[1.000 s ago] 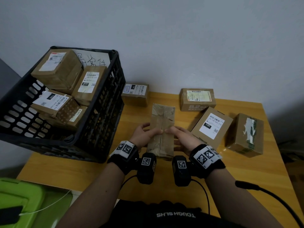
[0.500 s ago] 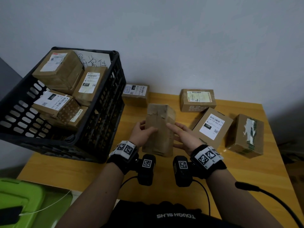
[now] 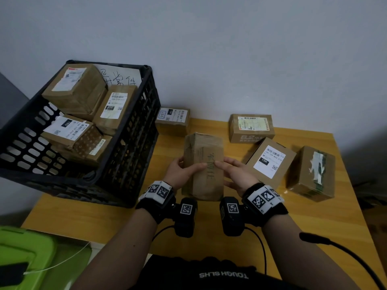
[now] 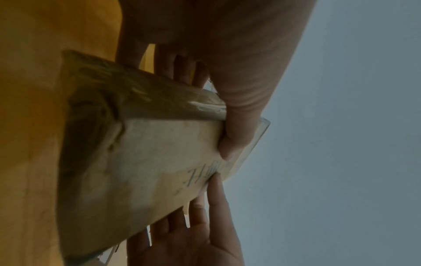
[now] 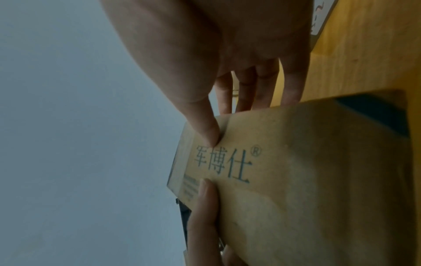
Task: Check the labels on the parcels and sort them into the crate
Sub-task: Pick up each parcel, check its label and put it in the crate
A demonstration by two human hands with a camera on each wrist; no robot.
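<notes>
The person holds a long brown parcel (image 3: 206, 164) between both hands above the yellow counter (image 3: 314, 216), its far end tipped up and its printed face turned toward them. The left hand (image 3: 181, 173) grips the parcel's left edge, thumb lying across the front and fingers wrapped behind. The right hand (image 3: 235, 173) takes the right edge the same way, its thumb tip pressing just beside the blue printed characters, fingers behind. The two thumb tips nearly meet at the middle of that face. From the right wrist the characters read clearly, with a registered mark after them; no stick-on label shows on this side.

To the left a black crate (image 3: 129, 147) stands tilted, resting on the counter's left end, with four labelled boxes (image 3: 83, 114) stacked inside and a handwritten sheet (image 3: 121, 78) against its back wall. On the counter behind the parcel sit four more boxes: one (image 3: 172, 120) by the crate's corner, one (image 3: 251, 127) by the wall, one with a white label (image 3: 270, 162) just right of the right hand, and one with torn tape (image 3: 312, 174) at the far right. A green bin (image 3: 27, 252) sits below the counter's left edge.
</notes>
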